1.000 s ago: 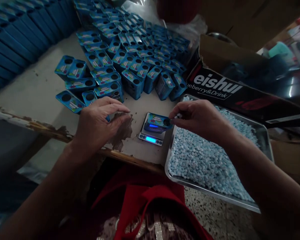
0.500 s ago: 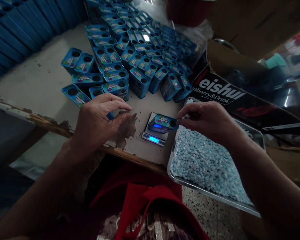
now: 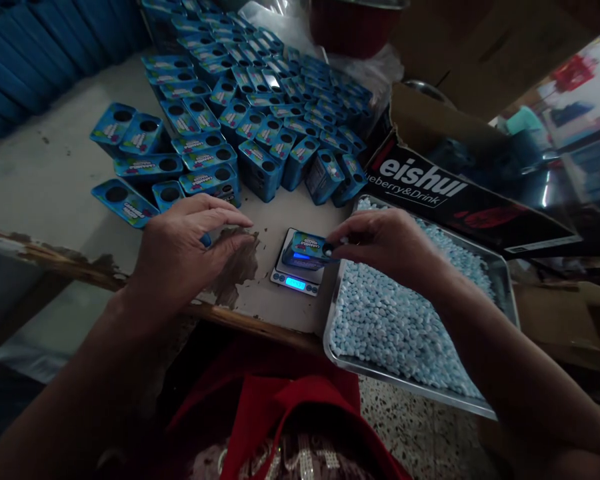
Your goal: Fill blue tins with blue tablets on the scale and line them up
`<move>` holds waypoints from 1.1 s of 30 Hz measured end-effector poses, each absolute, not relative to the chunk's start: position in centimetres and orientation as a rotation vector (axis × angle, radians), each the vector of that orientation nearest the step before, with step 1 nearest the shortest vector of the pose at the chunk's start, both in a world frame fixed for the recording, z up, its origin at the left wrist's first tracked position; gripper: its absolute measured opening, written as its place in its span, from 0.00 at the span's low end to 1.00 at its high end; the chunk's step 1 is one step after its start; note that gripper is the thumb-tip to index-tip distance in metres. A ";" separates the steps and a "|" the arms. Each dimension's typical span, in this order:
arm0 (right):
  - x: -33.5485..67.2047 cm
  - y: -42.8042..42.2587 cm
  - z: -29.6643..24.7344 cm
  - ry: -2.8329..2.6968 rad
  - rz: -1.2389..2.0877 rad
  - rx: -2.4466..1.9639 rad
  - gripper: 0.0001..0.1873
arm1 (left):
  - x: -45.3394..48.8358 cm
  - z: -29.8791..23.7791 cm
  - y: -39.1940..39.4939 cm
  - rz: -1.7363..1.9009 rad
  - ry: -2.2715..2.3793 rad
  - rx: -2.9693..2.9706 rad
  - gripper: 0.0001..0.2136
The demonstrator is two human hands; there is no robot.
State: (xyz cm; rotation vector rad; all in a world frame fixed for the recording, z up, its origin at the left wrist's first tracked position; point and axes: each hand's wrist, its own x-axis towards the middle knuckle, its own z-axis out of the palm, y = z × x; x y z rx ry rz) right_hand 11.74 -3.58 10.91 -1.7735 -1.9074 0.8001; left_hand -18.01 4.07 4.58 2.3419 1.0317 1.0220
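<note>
A blue candy tin (image 3: 307, 248) with a round hole in its top stands on a small digital scale (image 3: 295, 283) whose display glows blue. My right hand (image 3: 375, 240) is closed, fingertips at the tin's hole, with a few pale candies (image 3: 344, 240) showing between the fingers. Below that hand lies a metal tray (image 3: 330, 333) heaped with pale blue candies (image 3: 390, 320). My left hand (image 3: 190, 247) hovers over the table left of the scale, thumb and fingers apart and nothing between them. Its nearest neighbours are blue tins (image 3: 125, 200) behind it.
Many more blue tins (image 3: 260, 167) crowd the table's back. A black printed carton (image 3: 455, 200) stands behind the tray. At the back are a dark red container (image 3: 355, 27) and clear plastic (image 3: 375, 73). The table's worn wooden edge (image 3: 250, 323) runs along the front.
The whole view has shifted, with everything appearing further left. My right hand stays at the tin's hole, its fingers now closer over it. My left hand remains apart from the scale.
</note>
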 end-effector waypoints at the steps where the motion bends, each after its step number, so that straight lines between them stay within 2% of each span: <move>1: 11.7 -3.6 10.9 -1.894 0.802 -1.770 0.07 | -18.0 4.6 4.1 1.015 1.036 2.342 0.06; 5: 12.3 -4.0 11.2 -1.738 0.887 -1.755 0.04 | -17.8 4.7 3.9 1.009 1.009 2.355 0.06; 8: 14.2 -4.8 11.1 -1.464 0.999 -1.730 0.07 | -17.7 4.8 3.8 1.017 0.990 2.371 0.05; 13: 19.1 -7.7 8.8 -1.048 0.970 -1.845 0.15 | -17.2 4.8 3.7 1.003 0.954 2.386 0.05; 18: 21.5 -10.8 6.2 -1.113 1.033 -2.039 0.21 | -16.3 5.1 3.4 0.953 0.918 2.409 0.06; 22: 21.0 -11.3 6.2 -1.196 1.077 -2.055 0.23 | -15.4 5.7 2.9 0.946 0.918 2.430 0.09; 25: 20.1 -10.7 7.2 -1.222 1.101 -1.985 0.23 | -14.7 6.0 2.6 0.911 0.941 2.464 0.13; 28: 18.6 -9.7 8.5 -1.306 1.096 -1.865 0.21 | -14.0 5.8 2.5 0.833 0.981 2.498 0.22; 33: 14.9 -7.1 10.0 -1.449 0.991 -1.640 0.14 | -13.1 5.3 2.5 0.688 1.046 2.472 0.33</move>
